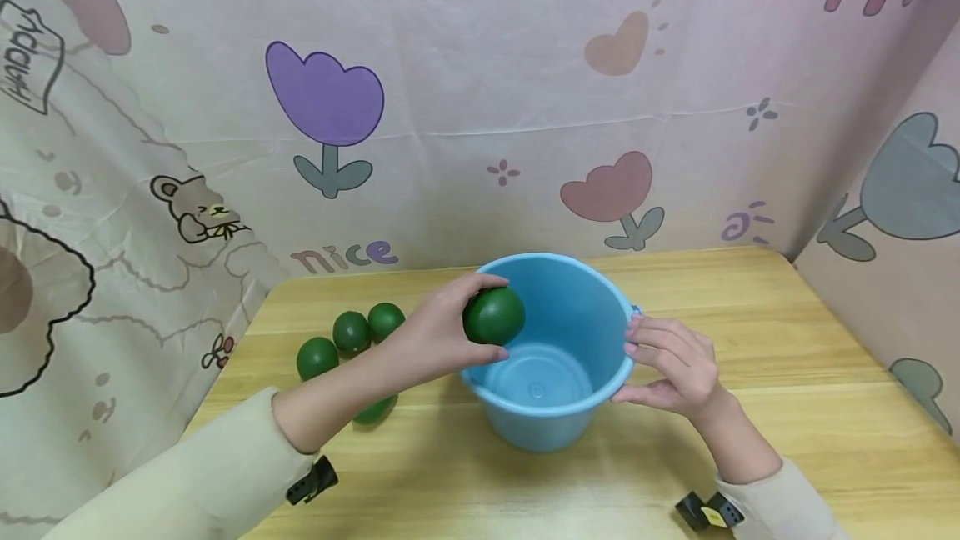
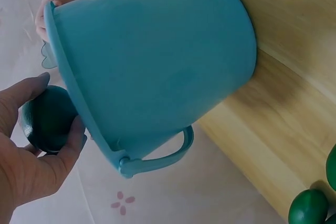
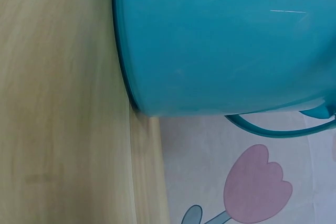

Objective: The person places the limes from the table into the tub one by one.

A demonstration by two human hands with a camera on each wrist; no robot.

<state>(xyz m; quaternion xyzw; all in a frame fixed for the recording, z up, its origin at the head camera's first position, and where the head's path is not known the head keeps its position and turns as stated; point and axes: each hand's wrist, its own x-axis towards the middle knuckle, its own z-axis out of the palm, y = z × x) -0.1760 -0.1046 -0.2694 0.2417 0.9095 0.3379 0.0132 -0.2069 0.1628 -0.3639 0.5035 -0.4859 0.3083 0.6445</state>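
Note:
My left hand (image 1: 438, 332) pinches a dark green, smooth oval fruit (image 1: 497, 317) between thumb and fingers, over the left side of the light blue bucket (image 1: 536, 430). In the left wrist view the same fruit (image 2: 48, 119) is right at the bucket's rim. The bucket stands upright on the wooden table, and its bare round bottom shows from above. On the bucket's right side my right hand (image 1: 675, 367) holds the rim, fingers at the edge and thumb lower on the outer wall. That hand is out of sight in the right wrist view.
Several more green fruits (image 1: 317, 357) lie on the table (image 1: 757, 340) left of the bucket, partly hidden behind my left forearm. The bucket's handle (image 2: 163, 162) hangs along its side. A printed cloth (image 1: 465, 65) with flowers and bears stands behind the table and at both sides.

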